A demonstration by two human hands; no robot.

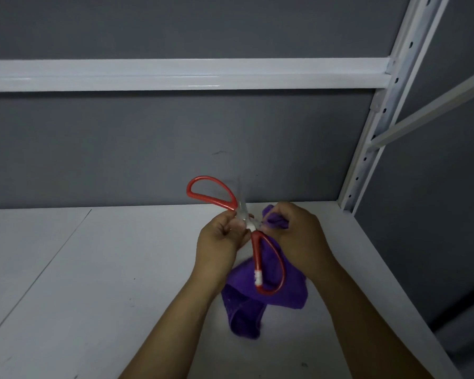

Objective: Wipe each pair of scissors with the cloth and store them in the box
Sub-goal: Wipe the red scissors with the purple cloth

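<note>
While the left hand [219,242] pinches one pair of red-handled scissors [256,255] at the pivot, the right hand [298,236] clutches one plush purple cloth [293,296]. Their two oval loops [203,177] splay wide.

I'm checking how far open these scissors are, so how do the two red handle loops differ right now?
The upper loop points up and left against the grey wall; the lower loop hangs down in front of the purple cloth. The lower loop carries a white band on its straight side; the upper loop shows none. Both are red and meet where the left hand pinches the scissors; the right hand grips the cloth.
</note>
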